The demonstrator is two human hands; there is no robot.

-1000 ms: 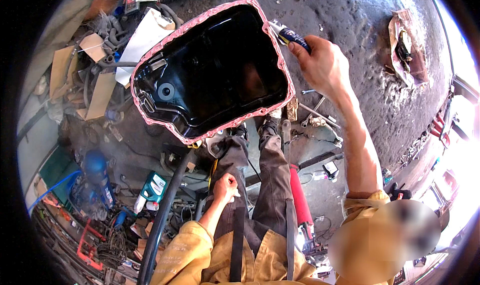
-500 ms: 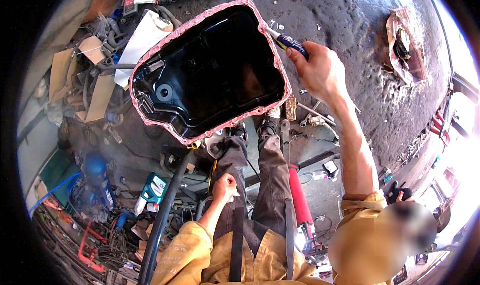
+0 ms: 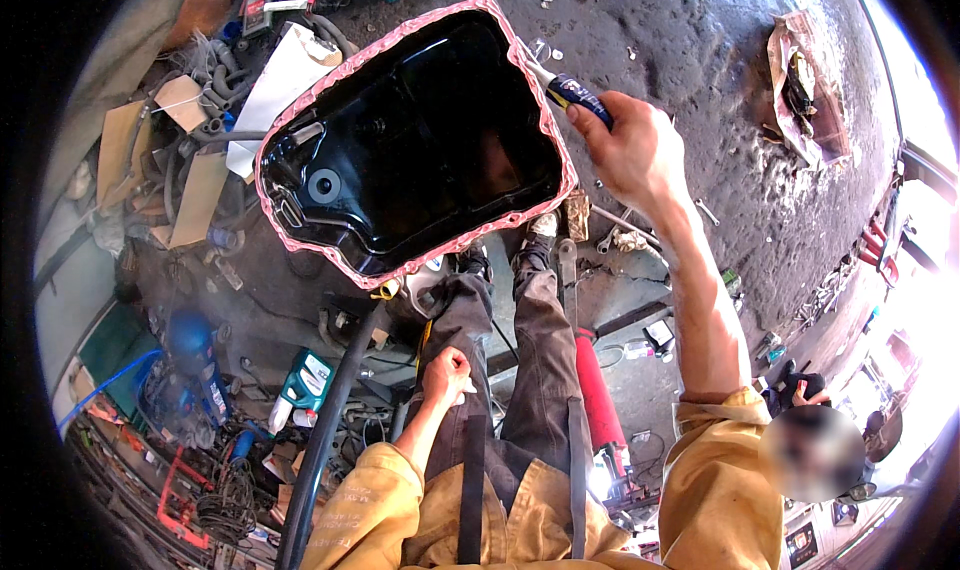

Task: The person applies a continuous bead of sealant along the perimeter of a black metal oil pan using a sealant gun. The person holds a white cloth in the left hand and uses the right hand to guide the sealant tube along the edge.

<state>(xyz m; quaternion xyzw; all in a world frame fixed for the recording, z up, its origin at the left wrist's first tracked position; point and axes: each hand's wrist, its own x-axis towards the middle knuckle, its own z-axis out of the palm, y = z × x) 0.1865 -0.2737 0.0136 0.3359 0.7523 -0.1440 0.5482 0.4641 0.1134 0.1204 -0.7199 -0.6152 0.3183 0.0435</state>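
A black oil pan (image 3: pixel 400 140) lies open side up in front of me, with a wavy bead of pink sealant (image 3: pixel 335 77) around its rim. My right hand (image 3: pixel 637 150) is closed around a dark blue sealant tube (image 3: pixel 580 97), its pale nozzle pointing left at the pan's right rim. Whether the nozzle touches the bead, I cannot tell. By my left knee, my left hand (image 3: pixel 445 374) is closed, and a small whitish thing shows at its fingertips, too small to name.
Hoses and cardboard (image 3: pixel 198 198) are heaped at the left. A dark bar (image 3: pixel 335 430) rises beside my left arm, near a teal bottle (image 3: pixel 305 382). Between my legs and right arm stands a red cylinder (image 3: pixel 597 395). Another person (image 3: pixel 800 390) is at the far right.
My right hand and the tube have shifted slightly left and down the picture. The pan sits a little further left in view. My left hand has barely moved.
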